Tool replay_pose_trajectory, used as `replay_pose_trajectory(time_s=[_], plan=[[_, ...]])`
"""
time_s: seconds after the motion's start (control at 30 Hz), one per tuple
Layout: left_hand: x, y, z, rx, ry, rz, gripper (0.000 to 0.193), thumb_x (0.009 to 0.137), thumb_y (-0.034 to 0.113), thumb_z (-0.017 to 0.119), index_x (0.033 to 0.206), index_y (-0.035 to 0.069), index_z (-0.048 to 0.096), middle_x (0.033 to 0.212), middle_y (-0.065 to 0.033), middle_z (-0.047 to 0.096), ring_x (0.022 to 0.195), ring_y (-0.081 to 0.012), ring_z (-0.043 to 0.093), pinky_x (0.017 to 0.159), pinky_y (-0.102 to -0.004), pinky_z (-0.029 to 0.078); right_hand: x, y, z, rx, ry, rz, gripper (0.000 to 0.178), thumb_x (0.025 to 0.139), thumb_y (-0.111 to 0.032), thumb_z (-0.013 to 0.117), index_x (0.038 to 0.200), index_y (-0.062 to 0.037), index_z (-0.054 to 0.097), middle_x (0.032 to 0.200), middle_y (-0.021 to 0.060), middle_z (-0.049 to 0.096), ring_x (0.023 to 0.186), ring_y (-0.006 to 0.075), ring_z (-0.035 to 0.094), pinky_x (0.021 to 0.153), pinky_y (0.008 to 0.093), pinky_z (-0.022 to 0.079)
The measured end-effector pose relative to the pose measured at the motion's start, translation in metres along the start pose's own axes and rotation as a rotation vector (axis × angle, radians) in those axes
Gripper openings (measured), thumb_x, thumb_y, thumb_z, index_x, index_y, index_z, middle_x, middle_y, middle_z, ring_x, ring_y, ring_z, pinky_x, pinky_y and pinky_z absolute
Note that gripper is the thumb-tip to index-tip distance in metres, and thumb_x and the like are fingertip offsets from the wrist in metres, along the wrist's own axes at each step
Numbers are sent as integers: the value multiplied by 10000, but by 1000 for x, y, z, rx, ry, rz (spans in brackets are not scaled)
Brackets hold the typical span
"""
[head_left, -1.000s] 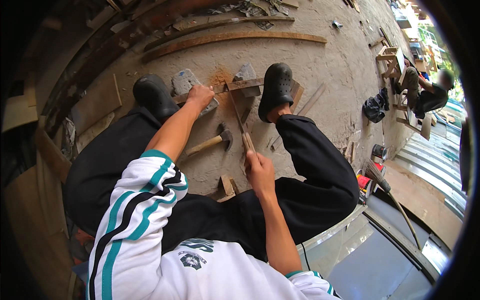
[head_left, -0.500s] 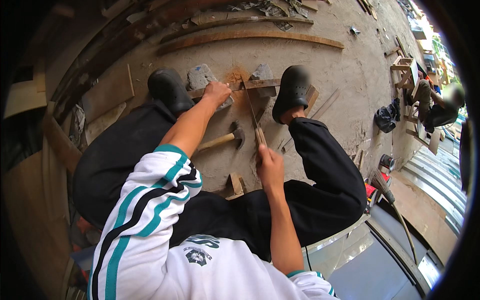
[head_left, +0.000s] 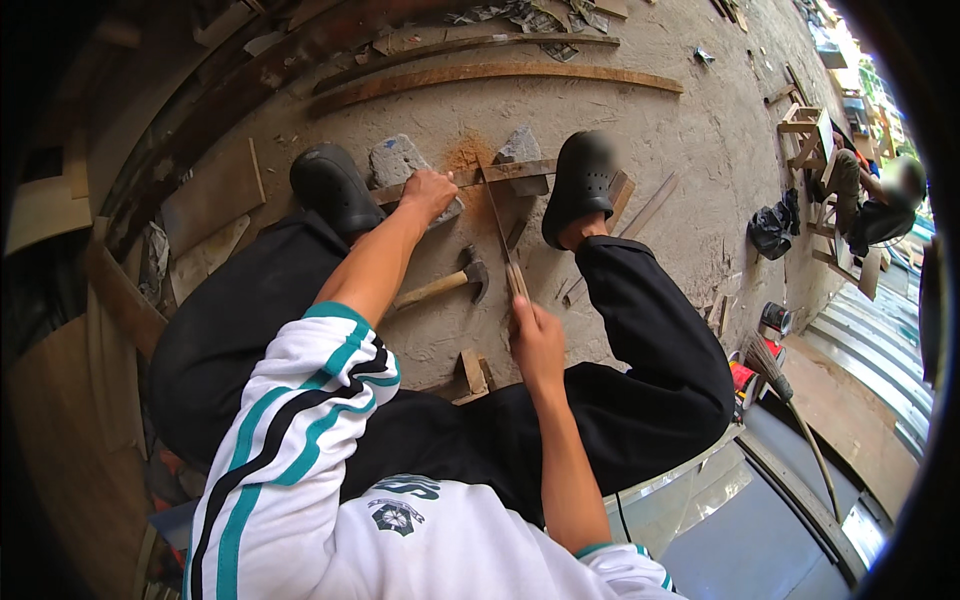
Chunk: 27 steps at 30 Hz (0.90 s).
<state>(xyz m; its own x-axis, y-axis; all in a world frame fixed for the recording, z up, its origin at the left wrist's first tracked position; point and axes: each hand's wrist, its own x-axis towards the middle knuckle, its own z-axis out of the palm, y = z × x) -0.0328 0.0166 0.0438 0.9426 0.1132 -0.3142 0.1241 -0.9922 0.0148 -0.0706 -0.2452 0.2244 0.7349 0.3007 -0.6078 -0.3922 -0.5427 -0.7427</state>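
Observation:
A narrow wooden strip (head_left: 530,168) lies across two grey stone-like blocks, one on the left (head_left: 396,160) and one on the right (head_left: 519,147). My left hand (head_left: 429,192) is closed over the strip by the left block and presses it down. In my right hand (head_left: 538,342) is the wooden handle of a handsaw (head_left: 502,222). Its thin blade crosses the strip between the blocks, pointing away from me. Reddish sawdust (head_left: 467,152) is heaped just beyond the cut. A claw hammer (head_left: 440,286) lies on the floor below my left hand.
My black clogs flank the blocks, the left one (head_left: 333,188) and the right one (head_left: 580,185). Long boards (head_left: 490,73) lie beyond. Wood scraps (head_left: 473,372) sit near my lap. At right are a black bag (head_left: 774,226), a brush (head_left: 768,368), cans (head_left: 775,320) and a seated person (head_left: 880,205).
The view has shifted slightly. The saw and my right hand have come a little nearer to me; my left hand stays on the strip.

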Motion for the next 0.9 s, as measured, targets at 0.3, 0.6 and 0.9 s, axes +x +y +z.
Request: replay_pose_trajectory(time_s=[0.3,0.6,0.9], plan=[[0,0,6,-26,25,-20,244,936,133,504,1050,36,697,885,-108,737,841,-279,723,669,-395,576,9,0,5,-100,-14,-85,475,992,-380,508,667,-34,535,556,-9,468,476,88,429,454,280,319],[6,7,-1,-18,-19,-2,258,955,130,481,1032,41,710,897,-110,735,851,-289,721,660,-398,578,73,9,18,3,15,-54,462,980,-383,528,655,-55,520,543,-25,438,457,75,390,439,264,285],[-1,2,-1,1,-5,2,260,962,140,474,997,47,714,873,-112,734,835,-282,722,644,-399,577,-19,10,-18,34,-6,69,465,981,-398,528,655,-66,509,542,-27,433,463,74,389,436,270,274]])
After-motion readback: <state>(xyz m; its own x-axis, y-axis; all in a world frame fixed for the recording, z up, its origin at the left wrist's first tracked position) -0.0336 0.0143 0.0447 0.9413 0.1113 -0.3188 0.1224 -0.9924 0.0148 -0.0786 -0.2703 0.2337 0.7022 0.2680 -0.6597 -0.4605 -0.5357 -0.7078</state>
